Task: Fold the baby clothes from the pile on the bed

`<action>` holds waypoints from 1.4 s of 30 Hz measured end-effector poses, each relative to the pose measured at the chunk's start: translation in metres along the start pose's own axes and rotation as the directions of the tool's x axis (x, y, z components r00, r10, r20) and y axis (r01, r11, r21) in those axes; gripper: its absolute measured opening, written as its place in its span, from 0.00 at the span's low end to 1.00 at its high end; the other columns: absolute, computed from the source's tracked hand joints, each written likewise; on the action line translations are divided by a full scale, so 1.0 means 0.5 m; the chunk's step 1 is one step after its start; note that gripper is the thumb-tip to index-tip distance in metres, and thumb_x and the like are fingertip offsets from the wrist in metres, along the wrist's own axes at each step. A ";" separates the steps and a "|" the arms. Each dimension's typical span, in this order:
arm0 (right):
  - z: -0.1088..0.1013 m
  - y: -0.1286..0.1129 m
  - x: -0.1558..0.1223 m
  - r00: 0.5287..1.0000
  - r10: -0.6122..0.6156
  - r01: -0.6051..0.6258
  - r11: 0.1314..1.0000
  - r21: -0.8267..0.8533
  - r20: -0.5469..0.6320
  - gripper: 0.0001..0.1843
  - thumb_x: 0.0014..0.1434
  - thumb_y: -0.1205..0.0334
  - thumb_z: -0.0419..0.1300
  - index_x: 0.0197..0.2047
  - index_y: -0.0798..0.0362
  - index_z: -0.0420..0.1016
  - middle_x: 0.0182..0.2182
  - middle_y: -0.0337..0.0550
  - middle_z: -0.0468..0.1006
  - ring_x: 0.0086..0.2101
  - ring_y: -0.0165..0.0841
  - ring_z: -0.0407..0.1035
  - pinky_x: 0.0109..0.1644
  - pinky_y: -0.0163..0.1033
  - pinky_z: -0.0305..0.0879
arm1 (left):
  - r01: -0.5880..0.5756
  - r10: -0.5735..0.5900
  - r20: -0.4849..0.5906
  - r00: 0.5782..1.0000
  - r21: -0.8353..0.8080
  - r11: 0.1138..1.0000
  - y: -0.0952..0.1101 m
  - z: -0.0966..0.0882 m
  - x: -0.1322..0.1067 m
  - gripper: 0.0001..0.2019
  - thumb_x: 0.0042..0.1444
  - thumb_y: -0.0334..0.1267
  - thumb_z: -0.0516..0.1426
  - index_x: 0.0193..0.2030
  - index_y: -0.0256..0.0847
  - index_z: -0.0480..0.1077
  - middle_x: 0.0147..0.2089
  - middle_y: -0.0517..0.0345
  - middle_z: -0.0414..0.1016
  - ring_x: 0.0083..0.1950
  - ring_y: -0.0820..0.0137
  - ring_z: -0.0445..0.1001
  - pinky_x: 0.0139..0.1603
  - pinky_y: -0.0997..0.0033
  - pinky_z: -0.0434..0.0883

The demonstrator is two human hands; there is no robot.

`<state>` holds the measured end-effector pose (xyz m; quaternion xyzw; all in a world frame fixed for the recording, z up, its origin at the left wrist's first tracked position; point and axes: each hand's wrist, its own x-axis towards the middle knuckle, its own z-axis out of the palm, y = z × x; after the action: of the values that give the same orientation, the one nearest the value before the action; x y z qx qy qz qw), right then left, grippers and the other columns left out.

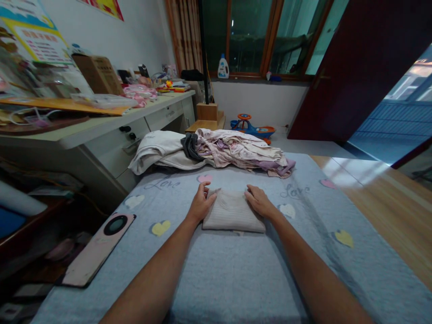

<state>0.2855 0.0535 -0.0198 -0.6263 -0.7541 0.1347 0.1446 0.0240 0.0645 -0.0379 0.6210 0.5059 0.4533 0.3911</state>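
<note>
One folded cloth (232, 212) done, a whole clothes pile (236, 150) to go

Left hand (201, 203) and right hand (259, 201) are apart, flat against either side of it, mid-bed on the blue bedspread (232, 274) — pile behind looks all rumpled. Only readable writing is "Love" stitched on the bedspread; the bottle (223, 66) on the sill shows nothing legible.

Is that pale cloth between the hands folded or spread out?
Folded: the cloth forms a compact, thick rectangle on the blue bedcover, its edges touched by the left hand and right hand.
</note>
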 end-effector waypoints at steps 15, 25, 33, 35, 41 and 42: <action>-0.074 0.002 0.019 0.992 0.003 -0.012 0.998 0.065 0.126 0.13 0.54 0.65 0.55 0.40 0.57 0.79 0.41 0.49 0.79 0.42 0.37 0.70 0.45 0.36 0.61 | -0.042 0.023 0.081 0.996 0.240 0.970 0.002 -0.015 -0.012 0.30 0.60 0.52 0.55 0.66 0.40 0.58 0.42 0.56 0.76 0.42 0.62 0.77 0.46 0.64 0.70; -0.045 0.005 -0.015 0.956 0.295 -0.249 0.812 0.528 -0.002 0.23 0.51 0.54 0.63 0.49 0.53 0.71 0.36 0.42 0.78 0.36 0.37 0.73 0.37 0.37 0.67 | 0.036 -0.026 0.084 0.996 -0.120 0.992 0.013 -0.007 -0.010 0.33 0.54 0.48 0.62 0.64 0.40 0.58 0.42 0.56 0.76 0.40 0.66 0.77 0.44 0.65 0.72; -0.025 0.006 -0.061 0.957 0.277 -0.254 0.659 0.708 0.085 0.28 0.50 0.53 0.65 0.53 0.52 0.69 0.48 0.52 0.80 0.47 0.43 0.76 0.48 0.43 0.72 | 0.164 -0.164 0.038 0.986 -0.418 0.894 0.020 0.013 -0.014 0.33 0.51 0.47 0.64 0.61 0.42 0.59 0.48 0.53 0.76 0.42 0.66 0.78 0.44 0.65 0.74; -0.026 -0.004 -0.066 0.953 0.293 -0.240 0.593 0.769 0.072 0.29 0.50 0.53 0.65 0.55 0.53 0.68 0.50 0.53 0.79 0.49 0.44 0.75 0.50 0.43 0.72 | 0.244 -0.247 0.050 0.968 -0.443 0.863 0.025 0.011 -0.015 0.35 0.49 0.47 0.65 0.61 0.42 0.59 0.47 0.52 0.76 0.41 0.66 0.78 0.42 0.65 0.75; -0.005 -0.005 -0.062 0.929 0.370 -0.204 0.445 0.872 0.028 0.33 0.52 0.53 0.63 0.59 0.54 0.65 0.43 0.49 0.82 0.41 0.43 0.78 0.43 0.44 0.74 | 0.398 -0.307 0.258 0.916 -0.498 0.770 0.045 0.002 -0.021 0.26 0.44 0.50 0.69 0.46 0.36 0.73 0.42 0.49 0.80 0.40 0.62 0.79 0.43 0.63 0.74; 0.000 0.000 -0.060 0.927 0.375 -0.192 0.442 0.876 0.014 0.32 0.51 0.53 0.64 0.58 0.54 0.66 0.42 0.49 0.82 0.40 0.43 0.78 0.42 0.44 0.73 | 0.408 -0.309 0.272 0.912 -0.499 0.764 0.047 0.002 -0.022 0.25 0.43 0.50 0.69 0.44 0.36 0.74 0.41 0.48 0.81 0.40 0.61 0.79 0.44 0.63 0.73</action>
<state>0.2909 0.0240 -0.0212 -0.5952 -0.4507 0.4587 0.4819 0.0305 0.0495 -0.0177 0.4119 0.4289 0.4392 0.6734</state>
